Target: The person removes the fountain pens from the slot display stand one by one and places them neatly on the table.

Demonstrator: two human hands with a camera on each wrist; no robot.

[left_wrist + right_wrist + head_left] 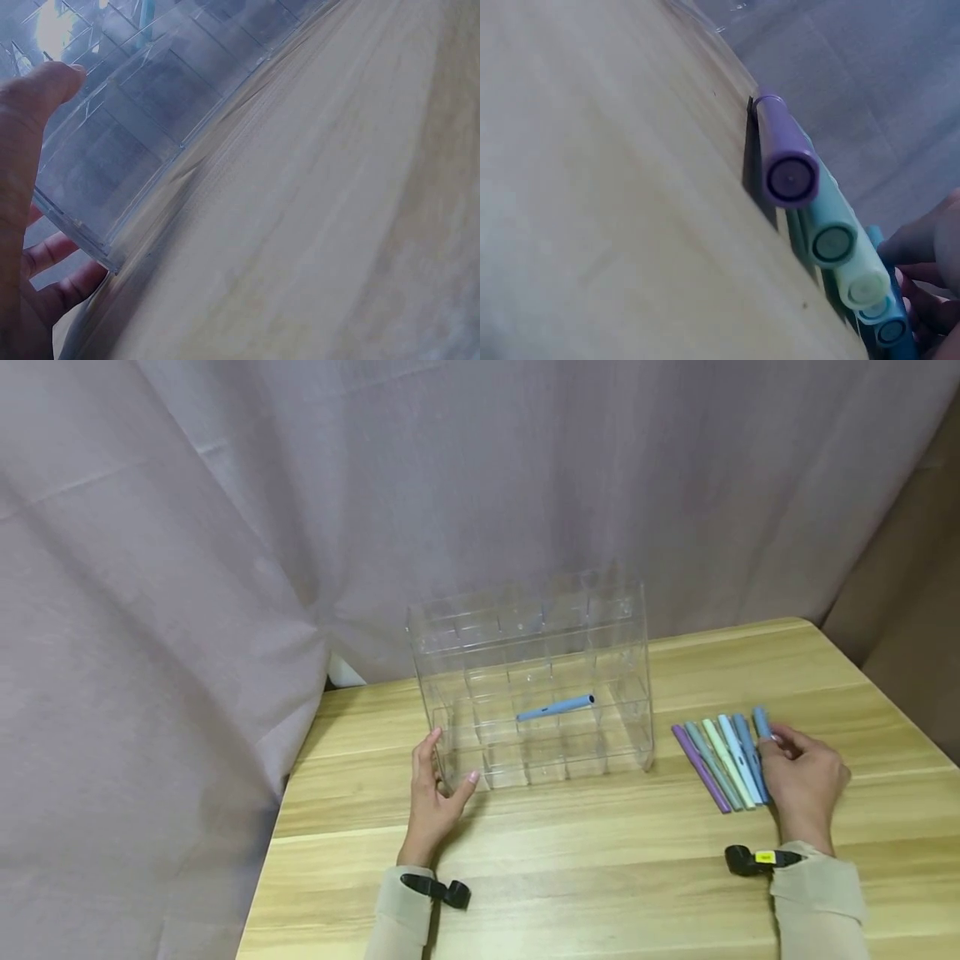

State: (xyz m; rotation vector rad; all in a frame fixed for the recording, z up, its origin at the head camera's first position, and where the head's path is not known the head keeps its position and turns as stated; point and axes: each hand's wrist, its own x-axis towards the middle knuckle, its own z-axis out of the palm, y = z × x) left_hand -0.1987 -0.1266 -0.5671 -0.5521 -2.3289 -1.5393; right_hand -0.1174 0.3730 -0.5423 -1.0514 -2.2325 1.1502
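A clear plastic organizer (525,637) with several compartments stands on the table. My left hand (435,806) grips its left front corner, the thumb (56,81) across the front and the other fingers round the side. Inside the organizer a blue pen (555,707) lies slantwise over the dividers. To the right, my right hand (808,777) pinches another blue pen (762,723) at the right end of a row. Beside it lie a blue pen (752,758), a light-blue pen (740,761), a light-green pen (729,765), a grey-green pen (715,767) and a purple pen (701,769).
The wooden table (600,877) has a rounded far right corner. A grey curtain (480,485) hangs right behind the organizer and down the table's left side. Black wrist cameras sit on both sleeves (817,885).
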